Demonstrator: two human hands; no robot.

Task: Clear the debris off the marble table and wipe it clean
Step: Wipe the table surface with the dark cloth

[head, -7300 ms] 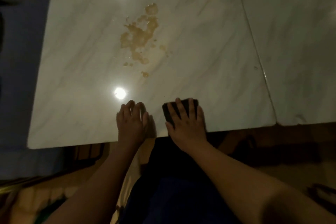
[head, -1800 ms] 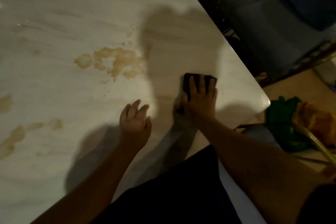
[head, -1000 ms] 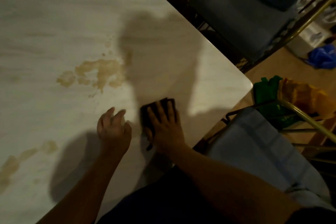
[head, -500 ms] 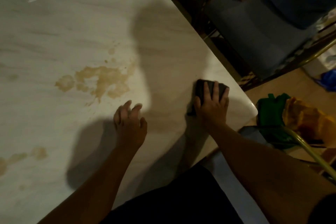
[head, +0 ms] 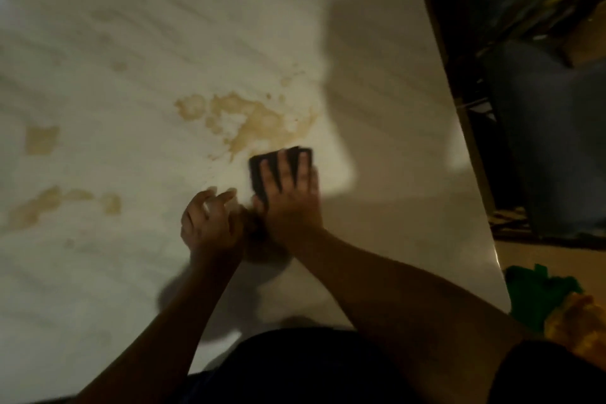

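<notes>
Brown stains (head: 255,123) lie unwiped; right hand (head: 290,193), fingers flat, presses the sponge (head: 257,170) beside them (left hand (head: 210,228) loosely curled, empty).

A pale marble table (head: 393,108) bears tan stains: a large patch (head: 252,121) mid-table, smaller ones (head: 42,139) to the left. A dark wiping pad (head: 257,170) lies at the patch's near edge.

Mostly covered by right hand (head: 292,203): dark pad (head: 256,170), cloth or sponge unclear. Smeared by motion: left hand (head: 210,226). Cropped at 3 o'clock: blue chair (head: 551,147).
</notes>
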